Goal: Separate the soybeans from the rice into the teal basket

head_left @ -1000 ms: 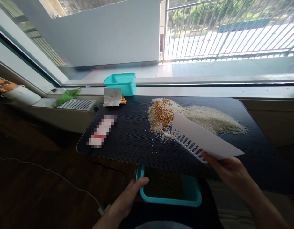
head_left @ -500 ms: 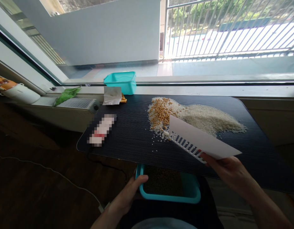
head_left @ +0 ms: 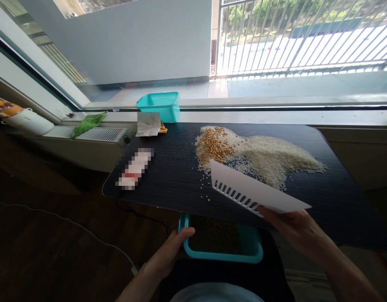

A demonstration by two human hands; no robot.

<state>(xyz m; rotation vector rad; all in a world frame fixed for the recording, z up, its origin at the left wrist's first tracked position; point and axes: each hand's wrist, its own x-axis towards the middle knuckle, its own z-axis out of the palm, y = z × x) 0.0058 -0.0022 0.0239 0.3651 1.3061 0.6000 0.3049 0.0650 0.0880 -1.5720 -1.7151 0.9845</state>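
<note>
My right hand (head_left: 294, 220) is closed on one end of a white slotted scraper (head_left: 253, 186), a flat card-like blade with a row of slots along its lower edge. The blade is tilted over the dark table, just in front of a pile of white rice (head_left: 271, 155). Yellow beans (head_left: 215, 144) lie on the left part of the rice, and a single bean rests near the table's front edge. Below that edge, my left hand (head_left: 172, 245) grips the left rim of a turquoise tub (head_left: 223, 256), thumb over the rim. Dark, shadowed grains cover the tub's bottom.
On the dark table (head_left: 177, 167) a blurred-out pinkish item (head_left: 135, 170) lies at left. A second turquoise tub (head_left: 162, 107) stands at the back by the window, behind a pale packet (head_left: 148, 124). A green cloth (head_left: 90, 124) drapes over the radiator (head_left: 102, 135).
My right hand has drawn the scraper left and toward me, away from the pile. A bean now lies near the front edge. My left hand keeps its grip on the tub.
</note>
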